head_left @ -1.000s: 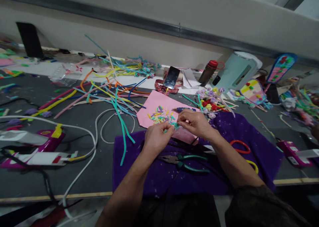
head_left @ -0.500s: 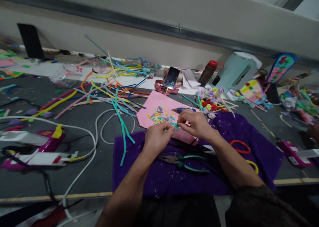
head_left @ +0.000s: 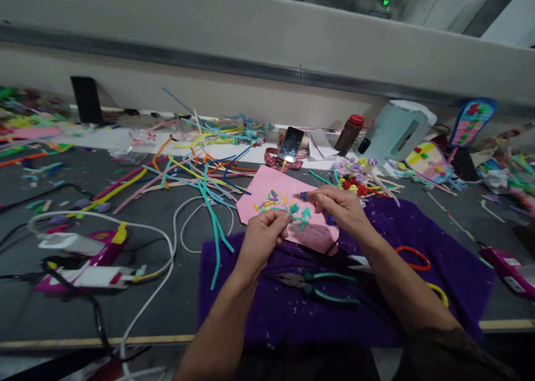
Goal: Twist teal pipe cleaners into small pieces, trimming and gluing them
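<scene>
The left hand has its thumb and forefinger pinched together at a small green piece, which it seems to grasp by the edge, over the pink sheet. The right hand is closed around a blue-handled tool, whose thin metal tip points to the left, near the green piece but, it appears, not touching it.

As I judge, the work is in its middle. The green piece looks like several short bits gathered in a tuft, though it is too small to tell whether they are joined. Much is left: the short coloured bits lie loose on the sheet, and more green bits lie between the two hands. Beyond the right hand is a heap of flower-like pieces, which look finished; who made them I cannot tell.

On the purple cloth, the pliers lie between the forearms, and the right forearm crosses the scissors, so they are partly covered. Long green stems hang over the left edge of the cloth, beside a looped white cable. Behind the sheet are a phone, a bottle and a kettle; these do not obstruct the hands.
</scene>
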{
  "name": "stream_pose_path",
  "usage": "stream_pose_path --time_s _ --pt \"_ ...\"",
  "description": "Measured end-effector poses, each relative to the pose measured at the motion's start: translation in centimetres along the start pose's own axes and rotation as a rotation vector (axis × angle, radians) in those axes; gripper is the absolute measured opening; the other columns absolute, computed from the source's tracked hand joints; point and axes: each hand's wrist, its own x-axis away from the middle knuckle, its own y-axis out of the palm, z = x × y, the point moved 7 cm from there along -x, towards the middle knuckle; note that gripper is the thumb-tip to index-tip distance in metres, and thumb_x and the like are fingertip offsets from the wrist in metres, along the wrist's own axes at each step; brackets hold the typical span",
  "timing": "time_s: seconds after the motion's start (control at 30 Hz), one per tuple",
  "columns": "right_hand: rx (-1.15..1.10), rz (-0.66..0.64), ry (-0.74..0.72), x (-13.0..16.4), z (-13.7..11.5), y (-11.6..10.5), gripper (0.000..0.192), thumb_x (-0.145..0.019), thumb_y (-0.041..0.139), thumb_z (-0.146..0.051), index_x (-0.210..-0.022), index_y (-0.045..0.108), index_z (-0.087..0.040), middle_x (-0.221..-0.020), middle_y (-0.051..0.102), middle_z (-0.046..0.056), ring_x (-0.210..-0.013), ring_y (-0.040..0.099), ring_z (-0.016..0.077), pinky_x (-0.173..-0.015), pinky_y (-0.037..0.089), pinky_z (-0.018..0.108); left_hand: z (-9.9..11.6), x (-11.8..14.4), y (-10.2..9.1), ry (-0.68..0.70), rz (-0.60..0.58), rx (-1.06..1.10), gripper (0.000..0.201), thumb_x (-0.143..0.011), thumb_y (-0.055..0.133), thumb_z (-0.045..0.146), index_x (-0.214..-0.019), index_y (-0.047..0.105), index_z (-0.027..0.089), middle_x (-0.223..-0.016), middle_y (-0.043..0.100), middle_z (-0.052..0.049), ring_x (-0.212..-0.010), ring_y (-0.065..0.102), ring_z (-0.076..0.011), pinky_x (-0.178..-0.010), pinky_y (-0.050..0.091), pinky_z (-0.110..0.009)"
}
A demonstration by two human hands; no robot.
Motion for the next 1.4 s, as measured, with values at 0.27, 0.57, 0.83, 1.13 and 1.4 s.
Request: stream_pose_path --time_s 0.27,0.57,0.83,1.13,1.4 --pt "-0.254 -0.183 0.220 1.3 0.0 4.6 0.021 -0.079 0.053 -0.033 -0.079 0.065 -0.016 -0.070 0.062 0.002 -0.052 0.055 0.0086 -0.043 0.038 0.018 0.8 0.4 -0.8 -0.061 0.040 0.516 0.021 -0.066 0.065 0.033 -0.076 0.066 0.014 -0.083 0.061 -0.003 -0.076 0.054 -0.0113 -0.052 0.039 -0.017" --pt "-0.251 -0.031 0.175 0.9 -0.5 2.7 0.021 -0.079 0.053 -0.032 -0.088 0.064 -0.017 -0.078 0.064 0.004 -0.054 0.054 0.0091 -0.045 0.040 0.020 0.0 0.7 0.0 -0.147 -0.065 0.409 0.027 -0.070 0.060 0.040 -0.073 0.064 0.013 -0.049 0.047 0.004 -0.038 0.035 -0.0021 -0.037 0.020 -0.016" --pt "-0.120 -0.134 -0.016 0.8 -2.4 2.5 0.042 -0.072 0.063 -0.031 -0.111 0.055 -0.022 -0.102 0.057 0.006 -0.067 0.055 0.0098 -0.051 0.042 0.021 0.6 1.1 0.6 -0.070 -0.061 0.143 0.027 -0.067 0.062 0.041 -0.068 0.064 0.014 -0.048 0.048 0.004 -0.040 0.035 -0.0032 -0.040 0.022 -0.017" --pt "-0.073 -0.134 -0.107 0.8 -2.6 3.0 0.029 -0.074 0.062 -0.032 -0.101 0.058 -0.021 -0.097 0.057 0.005 -0.063 0.054 0.0089 -0.054 0.045 0.022 0.6 0.9 0.7 -0.020 -0.063 0.066 0.028 -0.069 0.061 0.041 -0.063 0.059 0.014 -0.049 0.048 0.004 -0.042 0.036 -0.0048 -0.042 0.024 -0.018" --pt "-0.081 -0.135 -0.106 0.9 -2.8 3.0 0.026 -0.075 0.061 -0.032 -0.097 0.059 -0.020 -0.095 0.057 0.005 -0.064 0.055 0.0087 -0.053 0.044 0.020 0.8 0.9 0.6 0.016 -0.064 0.050 0.027 -0.071 0.059 0.041 -0.066 0.061 0.014 -0.049 0.047 0.004 -0.042 0.035 -0.0046 -0.042 0.023 -0.018"
